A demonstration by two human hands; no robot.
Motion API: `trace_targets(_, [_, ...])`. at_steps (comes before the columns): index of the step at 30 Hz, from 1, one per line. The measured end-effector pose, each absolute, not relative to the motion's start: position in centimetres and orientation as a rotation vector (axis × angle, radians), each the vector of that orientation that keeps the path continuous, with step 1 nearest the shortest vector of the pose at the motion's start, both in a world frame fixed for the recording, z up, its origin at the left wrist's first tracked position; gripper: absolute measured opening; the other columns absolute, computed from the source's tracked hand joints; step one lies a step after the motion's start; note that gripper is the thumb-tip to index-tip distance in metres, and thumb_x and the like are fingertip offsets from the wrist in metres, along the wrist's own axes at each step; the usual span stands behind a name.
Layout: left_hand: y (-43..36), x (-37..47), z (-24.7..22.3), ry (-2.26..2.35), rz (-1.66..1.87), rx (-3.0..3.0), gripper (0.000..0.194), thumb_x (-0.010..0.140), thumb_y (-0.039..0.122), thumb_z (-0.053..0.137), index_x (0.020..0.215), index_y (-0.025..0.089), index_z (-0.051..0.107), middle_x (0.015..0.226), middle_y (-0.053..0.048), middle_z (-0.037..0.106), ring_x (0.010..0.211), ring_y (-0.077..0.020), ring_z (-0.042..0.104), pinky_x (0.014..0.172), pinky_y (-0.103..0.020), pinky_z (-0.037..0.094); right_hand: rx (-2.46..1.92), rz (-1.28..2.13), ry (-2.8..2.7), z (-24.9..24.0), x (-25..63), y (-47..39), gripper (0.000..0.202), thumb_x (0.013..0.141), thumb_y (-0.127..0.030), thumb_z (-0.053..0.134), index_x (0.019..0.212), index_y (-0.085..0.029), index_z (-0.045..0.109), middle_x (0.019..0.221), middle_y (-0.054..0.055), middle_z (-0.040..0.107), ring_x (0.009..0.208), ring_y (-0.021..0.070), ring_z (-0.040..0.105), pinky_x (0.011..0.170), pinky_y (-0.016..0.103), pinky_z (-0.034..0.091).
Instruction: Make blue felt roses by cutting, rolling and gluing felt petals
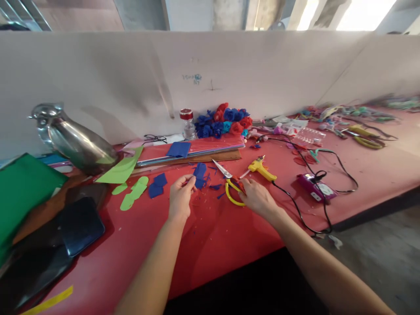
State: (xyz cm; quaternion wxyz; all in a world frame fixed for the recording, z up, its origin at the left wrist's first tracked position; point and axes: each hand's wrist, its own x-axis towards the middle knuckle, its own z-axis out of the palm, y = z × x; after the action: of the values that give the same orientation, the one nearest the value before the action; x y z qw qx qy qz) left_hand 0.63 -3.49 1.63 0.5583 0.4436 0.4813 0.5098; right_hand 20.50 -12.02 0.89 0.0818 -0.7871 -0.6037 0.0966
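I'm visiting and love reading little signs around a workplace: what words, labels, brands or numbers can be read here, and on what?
No text can be read with certainty.
White partition: blue-green handwriting, too blurred to read.
Same partition: a dark cross-like mark, no readable word.
Purple box: pale patches, any print too small to read.

V. bright daylight comes from opening (pixel 365 15) past far R corner of desk (pixel 370 166), blown out there. Wall (pixel 278 70) along far edge is dimmer, w/ soft shadows, incl. one by jug (pixel 78 142), which has sharp glints. Pale sheen on desk's R side, deeper red nr front edge. Wide-angle stretch at sides; far R corner clutter (pixel 400 103) is blurry.
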Motion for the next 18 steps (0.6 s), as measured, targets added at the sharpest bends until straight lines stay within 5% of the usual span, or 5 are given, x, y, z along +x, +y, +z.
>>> trace_targets(11, [-3.2,0.5,2.2,1.049,1.210,1.019,0.031,0.050,0.038,0.077,0.065,0.016,0.061,0.052,0.005,0.049,0.049,-0.0062,0.042,0.049,-0.019,0.031,-1.904,0.460,-2.023,1.0,10.9,-11.1,0.028,0.079,-0.025,0.051,0.104,-0.014,0.059,0.102,0.012,0.065,0.086,0.0218,0.063,0.073,0.030,0.047])
trace_targets(15, [-3.1,0.5,1.9,1.035,1.189,1.005,0.032,0.052,0.036,0.076,0.071,0.015,0.062,0.049,0.005,0.049,0.047,-0.0062,0.041,0.048,-0.019,0.031,-1.932,0.234,-1.887,1.7,16.1,-10.5,0.026,0.084,-0.022,0.045,0.102,-0.018,0.064,0.103,0.011,0.065,0.101,0.0225,0.057,0.088,0.033,0.043])
trace_targets(18, [-3.5,0.9,1.7,1.049,1.142,1.077,0.029,0.055,0.035,0.074,0.075,0.015,0.064,0.048,0.005,0.049,0.047,-0.0074,0.043,0.049,-0.020,0.032,-2.319,-0.039,-1.523,1.8,23.0,-9.9,0.036,0.078,-0.019,0.050,0.113,-0.015,0.059,0.118,0.018,0.058,0.111,0.0319,0.049,0.091,0.046,0.039])
